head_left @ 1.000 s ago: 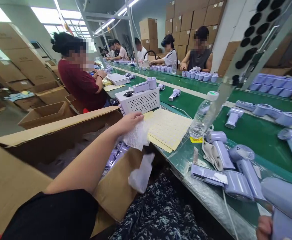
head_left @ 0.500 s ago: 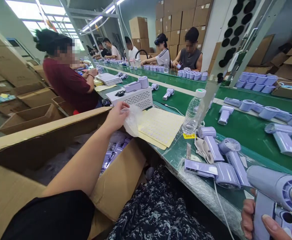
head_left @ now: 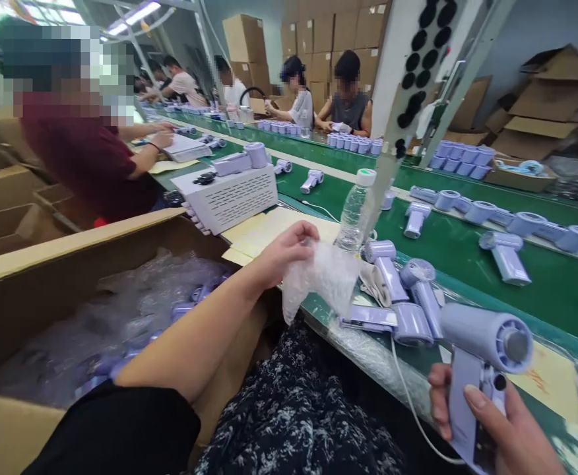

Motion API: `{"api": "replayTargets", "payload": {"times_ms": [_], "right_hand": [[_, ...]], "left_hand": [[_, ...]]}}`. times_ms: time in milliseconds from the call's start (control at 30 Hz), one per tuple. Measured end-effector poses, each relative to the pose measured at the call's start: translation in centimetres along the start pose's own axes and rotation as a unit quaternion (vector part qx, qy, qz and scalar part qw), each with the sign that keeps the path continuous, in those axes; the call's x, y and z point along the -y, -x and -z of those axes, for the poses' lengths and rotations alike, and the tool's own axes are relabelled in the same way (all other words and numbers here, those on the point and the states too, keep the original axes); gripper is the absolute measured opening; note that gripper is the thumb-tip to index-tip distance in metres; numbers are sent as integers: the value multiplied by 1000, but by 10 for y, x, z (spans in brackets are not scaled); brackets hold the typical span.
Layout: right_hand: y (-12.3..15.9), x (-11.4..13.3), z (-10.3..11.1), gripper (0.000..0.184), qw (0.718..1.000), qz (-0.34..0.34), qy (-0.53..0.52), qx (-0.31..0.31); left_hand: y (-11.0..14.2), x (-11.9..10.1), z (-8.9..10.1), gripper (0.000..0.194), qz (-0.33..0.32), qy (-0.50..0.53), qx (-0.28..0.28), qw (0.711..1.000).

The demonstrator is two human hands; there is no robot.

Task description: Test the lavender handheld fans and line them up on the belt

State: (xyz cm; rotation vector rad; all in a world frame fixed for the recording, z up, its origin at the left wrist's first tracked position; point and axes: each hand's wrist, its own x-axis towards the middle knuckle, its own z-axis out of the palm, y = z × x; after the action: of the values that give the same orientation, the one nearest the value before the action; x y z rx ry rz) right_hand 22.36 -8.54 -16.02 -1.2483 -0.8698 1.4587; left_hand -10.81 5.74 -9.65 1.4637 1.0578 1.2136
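Observation:
Pinched in my left hand (head_left: 289,254) is a crumpled clear plastic bag (head_left: 326,274), which hangs over the near edge of the bench. My right hand (head_left: 487,409) is wrapped round the handle of a light purple handheld fan (head_left: 481,336), its round end facing right. Between the two hands several more purple fans (head_left: 412,323) lie in a loose group on the bench, beside a bunched pale cloth (head_left: 374,284). Below my left forearm a large cardboard box (head_left: 190,231) holds purple fans and clear plastic bags (head_left: 145,303).
A clear bottle (head_left: 355,211) stands by a metal post (head_left: 392,158). Left of it are yellow sheets (head_left: 264,231) and a white vented metal box (head_left: 234,198). Fans lie along the green conveyor (head_left: 447,264). A person in dark red (head_left: 76,158) sits at the left; other people work across the line.
My left hand has moved right with the plastic bag, away from the cardboard box. My right hand and its fan are further into view. The whole view has turned rightward.

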Motion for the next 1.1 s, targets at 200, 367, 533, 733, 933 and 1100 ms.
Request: {"api": "replayTargets", "payload": {"times_ms": [200, 367, 533, 733, 933, 1100], "right_hand": [[15, 3, -16, 35, 996, 47, -63, -33], [16, -5, -14, 38, 994, 39, -86, -49], [7, -8, -12, 47, 993, 34, -90, -73], [-1, -6, -7, 48, 996, 27, -33, -82], [1, -9, 4, 62, 990, 50, 40, -124], [9, -11, 7, 59, 969, 108, 133, -179]], "left_hand": [[-36, 9, -81, 26, -138, -157, 286, 935], [-32, 15, -115, 15, -342, -502, 228, 761], [-1, 5, -127, 28, -242, -516, 343, 746], [12, 9, -152, 65, -176, -588, 275, 740], [6, 11, -160, 15, -145, -443, 309, 829], [0, 11, -148, 12, -56, -335, 292, 894]]}}
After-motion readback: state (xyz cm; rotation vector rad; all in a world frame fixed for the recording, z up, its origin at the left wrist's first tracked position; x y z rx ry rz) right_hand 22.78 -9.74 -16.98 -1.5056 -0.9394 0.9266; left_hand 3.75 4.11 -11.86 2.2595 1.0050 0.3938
